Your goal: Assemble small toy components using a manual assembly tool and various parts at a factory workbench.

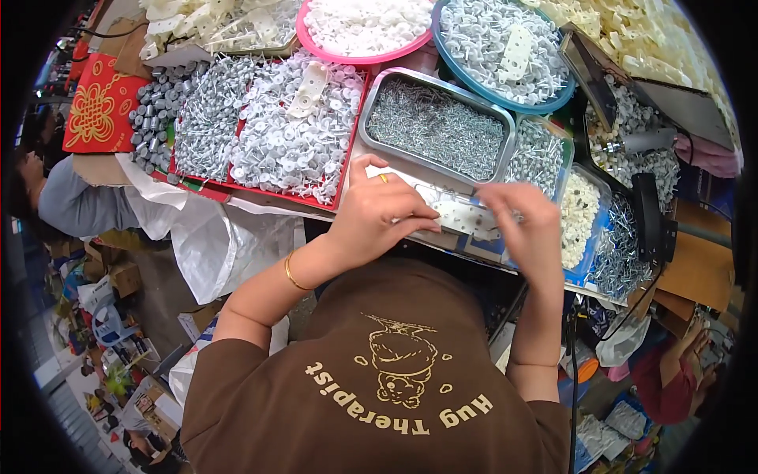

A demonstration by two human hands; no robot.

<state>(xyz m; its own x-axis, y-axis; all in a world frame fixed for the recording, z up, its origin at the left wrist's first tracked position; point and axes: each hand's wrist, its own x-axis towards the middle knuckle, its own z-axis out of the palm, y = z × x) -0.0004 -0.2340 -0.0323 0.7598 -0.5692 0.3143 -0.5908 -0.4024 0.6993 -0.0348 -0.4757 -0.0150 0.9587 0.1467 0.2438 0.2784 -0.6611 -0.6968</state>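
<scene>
A white perforated plastic plate [466, 218] lies between my hands at the front edge of the table, small holes dotted over it. My left hand [371, 207], with a ring and a thin gold bangle, pinches the plate's left end between thumb and fingertips. Over the plate's right end, my right hand [527, 221] has its fingers curled inward and a little blurred; whatever they hold is too small to make out. Just beyond the hands stands a metal tray [365, 126] of small screws.
To the left, a red box [347, 178] holds white plugs and metal fasteners. A pink basin [339, 57] and a blue basin [570, 93] of white parts stand at the back. On the right are bins of screws and cream pieces [580, 213], plus a black stand [649, 217].
</scene>
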